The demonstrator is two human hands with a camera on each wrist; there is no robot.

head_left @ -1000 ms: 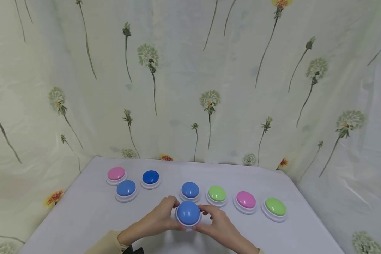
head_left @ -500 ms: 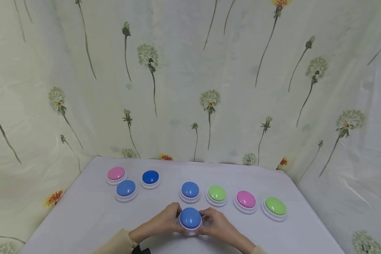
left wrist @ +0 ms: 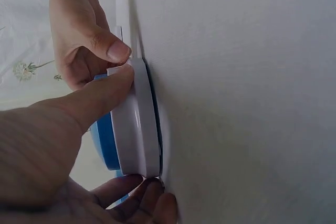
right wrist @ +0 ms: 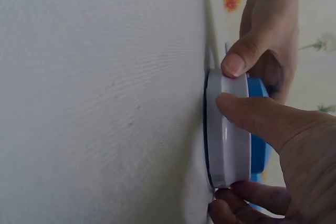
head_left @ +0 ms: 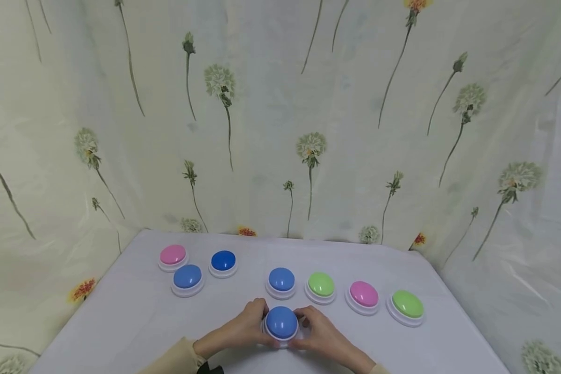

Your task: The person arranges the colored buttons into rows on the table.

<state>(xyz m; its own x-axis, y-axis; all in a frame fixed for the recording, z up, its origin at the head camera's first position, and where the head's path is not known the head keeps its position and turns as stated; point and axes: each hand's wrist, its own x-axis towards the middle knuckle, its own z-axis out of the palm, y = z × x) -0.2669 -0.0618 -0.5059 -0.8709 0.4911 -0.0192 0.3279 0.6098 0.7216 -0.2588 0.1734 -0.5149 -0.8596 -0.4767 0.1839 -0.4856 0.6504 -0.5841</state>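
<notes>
A light-blue domed push button (head_left: pixel 281 322) with a white round base sits at the front middle of the table, dome up. My left hand (head_left: pixel 249 327) grips the base from the left, and my right hand (head_left: pixel 321 332) grips it from the right. Both thumbs press on the near side of the white rim (left wrist: pixel 137 129), with the other fingers curled round the far side. In the right wrist view, the dark underside edge of the base (right wrist: pixel 229 145) lies right at the white tabletop.
Behind the hands stands another light-blue button (head_left: pixel 281 279), with a green button (head_left: pixel 321 284), a pink one (head_left: pixel 364 294) and a second green one (head_left: pixel 408 304) to its right. At the back left are a pink button (head_left: pixel 172 254), a light-blue one (head_left: pixel 187 276) and a dark-blue one (head_left: pixel 223 260).
Both hands have brought the light-blue button down to the tabletop and slightly nearer the front edge. Over the last half second the hands and button have hardly moved.
</notes>
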